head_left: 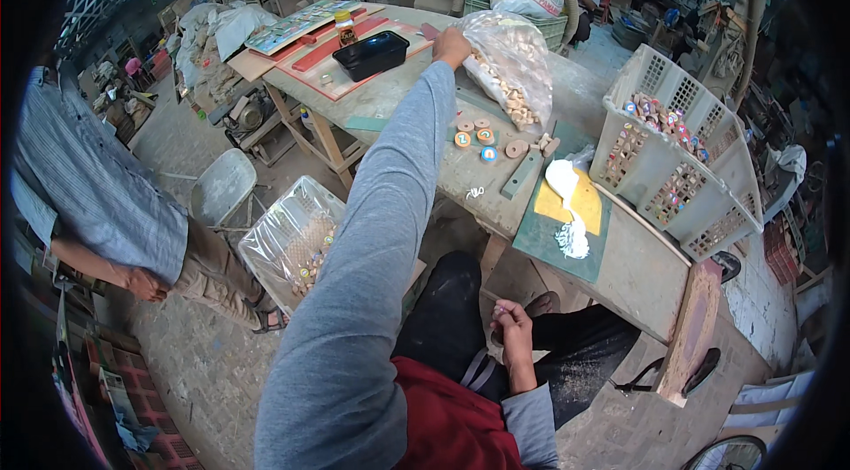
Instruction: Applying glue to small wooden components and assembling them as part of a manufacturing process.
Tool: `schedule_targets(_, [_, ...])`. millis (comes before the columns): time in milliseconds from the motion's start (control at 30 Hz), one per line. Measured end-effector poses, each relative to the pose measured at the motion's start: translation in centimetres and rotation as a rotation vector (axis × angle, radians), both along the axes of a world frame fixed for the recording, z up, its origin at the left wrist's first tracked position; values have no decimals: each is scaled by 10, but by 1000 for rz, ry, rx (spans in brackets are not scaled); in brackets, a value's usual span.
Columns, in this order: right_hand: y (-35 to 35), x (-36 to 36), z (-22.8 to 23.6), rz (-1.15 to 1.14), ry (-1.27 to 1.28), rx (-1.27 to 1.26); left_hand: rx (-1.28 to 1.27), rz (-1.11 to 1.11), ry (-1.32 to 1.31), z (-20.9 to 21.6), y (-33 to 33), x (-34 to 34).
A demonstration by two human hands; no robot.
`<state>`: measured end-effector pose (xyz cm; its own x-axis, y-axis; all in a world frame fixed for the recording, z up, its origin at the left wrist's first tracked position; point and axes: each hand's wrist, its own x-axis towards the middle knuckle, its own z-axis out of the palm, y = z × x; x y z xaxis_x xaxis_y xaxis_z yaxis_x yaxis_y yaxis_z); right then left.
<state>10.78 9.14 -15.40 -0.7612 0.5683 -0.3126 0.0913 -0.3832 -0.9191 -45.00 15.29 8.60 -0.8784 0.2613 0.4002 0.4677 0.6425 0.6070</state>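
Observation:
My left arm is stretched far across the table, and my left hand (452, 47) is closed at the left edge of a clear plastic bag (506, 63). Small wooden pieces fill the bag. Over my lap, my right hand (513, 333) has its fingers pinched together around something small that I cannot make out. Between the bag and me lie several round wooden discs, including one with a blue face (488, 154) and a plain one (516, 149). Beside them rests a flat grey metal piece (522, 173). A yellow sheet (580, 202) with white material on it sits on a green board (586, 262).
A white plastic crate (620, 156) of painted wooden pieces stands at the table's right. A black tray (372, 56) and a yellow-capped jar (344, 27) are at the far left. Below left is a plastic-lined basket (297, 235). Another person (106, 187) stands at the left.

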Motion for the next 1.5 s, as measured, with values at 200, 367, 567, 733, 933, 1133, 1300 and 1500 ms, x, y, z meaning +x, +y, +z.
schedule_targets(200, [4, 4, -9, -65, -15, -22, -123, -83, -67, 6, 24, -3])
schedule_targets(367, [-2, -3, -4, 24, -67, -30, 81, 61, -109, 9, -16, -51])
schedule_targets(567, [0, -6, -12, 5, -6, -44, -26, -95, -103, 2, -27, -44])
schedule_targets(733, [-4, -8, -4, 39, -52, -25, 56, -148, -127, 8, -54, -6])
schedule_targets(933, [-1, -4, -4, 48, -40, -38, 184, -237, 233, 7, -99, 106])
schedule_targets(1133, [-4, -3, 3, 69, -43, -29, 194, -456, 116, 1, -125, 194])
schedule_targets(1300, [-2, -1, -8, 100, 9, 155, -84, -660, 221, -7, -98, 209])
schedule_targets(1500, [-8, 6, 28, 106, 116, 302, -123, -732, 258, 1, -97, 246])
